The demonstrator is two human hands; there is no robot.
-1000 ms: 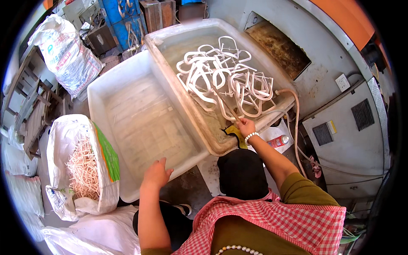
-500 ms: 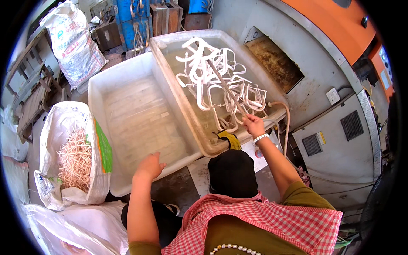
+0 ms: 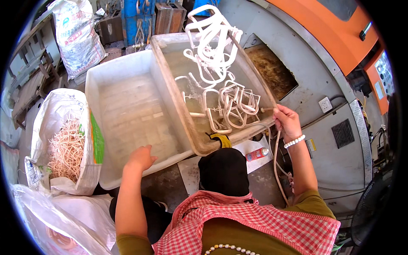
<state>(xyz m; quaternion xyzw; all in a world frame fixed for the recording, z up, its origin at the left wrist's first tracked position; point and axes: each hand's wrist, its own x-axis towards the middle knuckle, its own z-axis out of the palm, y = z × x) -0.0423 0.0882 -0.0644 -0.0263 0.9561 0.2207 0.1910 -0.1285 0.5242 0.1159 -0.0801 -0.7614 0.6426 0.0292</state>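
Observation:
My right hand is closed at the near end of a long thin stick beside the right tub's rim. Several looped white plastic pieces hang in a bunch at the stick's far end, raised above the tub's far half. More of these white loops lie in the shallow water of the right tub. My left hand, loosely bent with fingertips apart, hovers by the near edge of the left tub and holds nothing. Whether it touches the rim I cannot tell.
An open sack of thin pinkish plastic bits stands left of the tubs. A full white sack is at the far left. A yellow-and-black glove hangs on the right tub's near rim. A red spray can and a hose are nearby.
My right hand has moved right and slightly up, lifting the stick with a bunch of white loops up and away. My left hand has shifted slightly left.

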